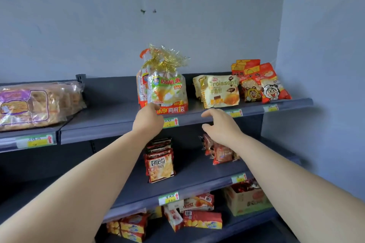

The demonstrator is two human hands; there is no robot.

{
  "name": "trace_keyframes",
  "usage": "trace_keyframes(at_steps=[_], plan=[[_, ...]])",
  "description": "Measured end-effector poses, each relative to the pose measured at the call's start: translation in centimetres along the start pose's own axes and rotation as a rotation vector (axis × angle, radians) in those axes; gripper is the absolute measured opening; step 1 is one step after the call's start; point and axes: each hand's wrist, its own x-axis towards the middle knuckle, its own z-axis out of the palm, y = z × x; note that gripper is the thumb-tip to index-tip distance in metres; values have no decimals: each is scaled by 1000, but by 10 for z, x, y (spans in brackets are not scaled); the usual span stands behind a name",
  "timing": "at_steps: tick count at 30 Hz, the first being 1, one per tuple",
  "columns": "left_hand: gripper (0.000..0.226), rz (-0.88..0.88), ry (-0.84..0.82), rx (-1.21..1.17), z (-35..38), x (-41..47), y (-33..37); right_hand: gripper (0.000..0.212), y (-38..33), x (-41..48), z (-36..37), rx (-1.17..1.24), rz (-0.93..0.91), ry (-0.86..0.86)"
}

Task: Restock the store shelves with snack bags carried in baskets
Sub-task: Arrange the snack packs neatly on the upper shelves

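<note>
The large snack bag (pixel 167 90), tied with gold ribbon at the top, stood upright on the top shelf (pixel 110 120), near its front edge. The left hand (pixel 148 121) touched the lower left corner of this bag. Its fingers were hidden behind the hand, so I cannot tell if they gripped it. The right hand (pixel 220 126) was apart from it, fingers spread and loosely bent, holding nothing, just below the croissant packs (pixel 221 90).

Soft, even, bluish light falls on the wall (pixel 177 16); shadows are faint. Wide-angle bending curves the shelves (pixel 110 122). Slightly soft throughout, forearms blurred at the bottom edge.
</note>
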Motion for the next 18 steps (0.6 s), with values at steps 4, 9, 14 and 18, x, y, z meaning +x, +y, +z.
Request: trace_keyframes(at_steps=[4,9,14,18], plan=[[44,-96,69,-34,9,35,-2,35,16,50,0,56,-11,3],[43,-188,139,-74,22,71,-15,37,20,116,32,240,-79,-30],[61,-279,241,-108,32,118,-16,54,23,182,70,495,-55,-34],[87,-320,270,-176,41,155,-3,72,25,226,89,628,7,30]])
